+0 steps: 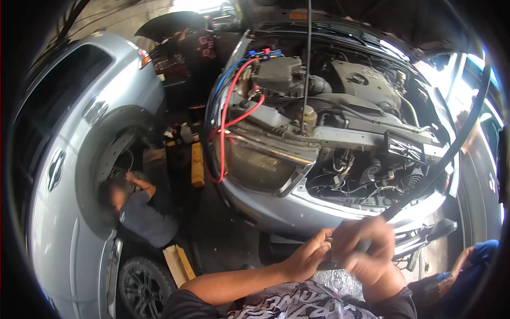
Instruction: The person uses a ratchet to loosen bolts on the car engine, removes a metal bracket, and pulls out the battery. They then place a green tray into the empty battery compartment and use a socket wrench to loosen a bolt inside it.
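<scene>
In front of my chest, my left hand [311, 256] is closed in a pinch on a small greyish part that I cannot make out. Right beside it, my right hand [369, 247] is blurred by motion, its fingers curled around the same spot. Fingers hide most of what is between them. Just beyond both hands is the front of a silver car [260, 210] with its hood raised. Its headlight [260, 165] is in place on the left, and the opening [366, 178] beside it shows wiring and a horn-like coil.
Red hoses [226, 119] hang over the fender from a manifold gauge set [264, 53]. A hood prop rod [307, 64] stands upright. At left, a person [143, 212] crouches by another silver car [79, 159], near a loose wheel [143, 287] and wooden blocks [197, 165]. Another person's arm [459, 266] is at right.
</scene>
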Tool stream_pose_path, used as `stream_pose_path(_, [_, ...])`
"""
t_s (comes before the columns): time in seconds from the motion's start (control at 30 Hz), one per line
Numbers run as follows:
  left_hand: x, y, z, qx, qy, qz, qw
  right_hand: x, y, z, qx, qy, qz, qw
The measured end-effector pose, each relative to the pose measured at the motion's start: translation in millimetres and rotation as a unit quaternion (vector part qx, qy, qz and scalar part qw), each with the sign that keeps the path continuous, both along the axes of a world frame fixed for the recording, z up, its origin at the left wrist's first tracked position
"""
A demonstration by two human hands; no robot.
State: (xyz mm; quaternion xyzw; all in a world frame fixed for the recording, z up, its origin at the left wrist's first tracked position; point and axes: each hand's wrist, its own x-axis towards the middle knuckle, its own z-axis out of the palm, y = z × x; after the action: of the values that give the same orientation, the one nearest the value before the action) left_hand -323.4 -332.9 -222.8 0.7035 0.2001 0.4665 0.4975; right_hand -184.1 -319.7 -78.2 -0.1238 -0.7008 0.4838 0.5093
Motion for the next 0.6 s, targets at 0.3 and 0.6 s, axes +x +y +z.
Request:
stream_pose_path(0.3, [-56.8,72.1,-18.1,-0.277,-0.09,-0.283,0.914,-42.0,23.2,-9.1,0.023,0.154,-0.011,0.988])
stream_pose_path(0.6, [-151.5,113.9,-15.4,-0.446,-0.026,-0.37,0.815,-135.1,27.4,-51.3,-0.076,0.251,-0.378,0.888])
